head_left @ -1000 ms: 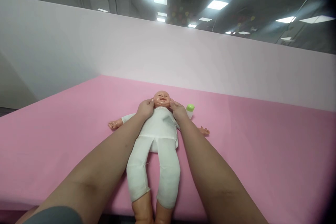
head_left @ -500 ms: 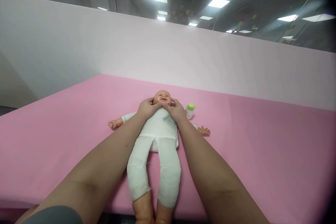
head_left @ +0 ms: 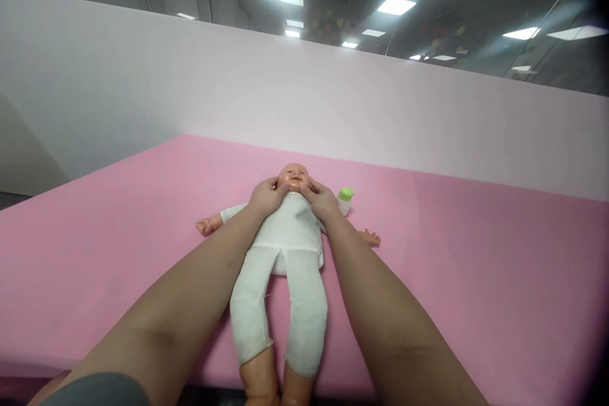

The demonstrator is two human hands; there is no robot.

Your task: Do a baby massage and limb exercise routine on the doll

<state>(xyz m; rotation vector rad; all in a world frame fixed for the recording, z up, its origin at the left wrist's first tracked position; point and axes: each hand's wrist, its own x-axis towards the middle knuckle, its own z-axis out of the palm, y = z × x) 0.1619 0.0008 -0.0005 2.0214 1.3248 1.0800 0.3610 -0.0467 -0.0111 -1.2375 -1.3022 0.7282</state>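
Note:
A baby doll (head_left: 288, 225) with a white cloth body lies on its back, its head away from me and its feet toward me. On the left side of its head, my left hand (head_left: 267, 196) curls around the jaw, thumb on the cheek near the chin. Opposite it, my right hand (head_left: 323, 201) cups the other side, its thumb at the jaw. Some fingers of both hands are hidden behind the head. A small bottle with a green cap (head_left: 345, 196) stands just beyond my right hand, partly covered by it.
The doll rests on a pink padded surface (head_left: 451, 254). A low white wall (head_left: 333, 101) runs along its back and left side. Above the wall, dark glass (head_left: 342, 0) shows bright ceiling light panels.
My thumbs have moved apart, from together under the doll's chin to either side of its jaw. My right hand has shifted slightly right and covers more of the bottle.

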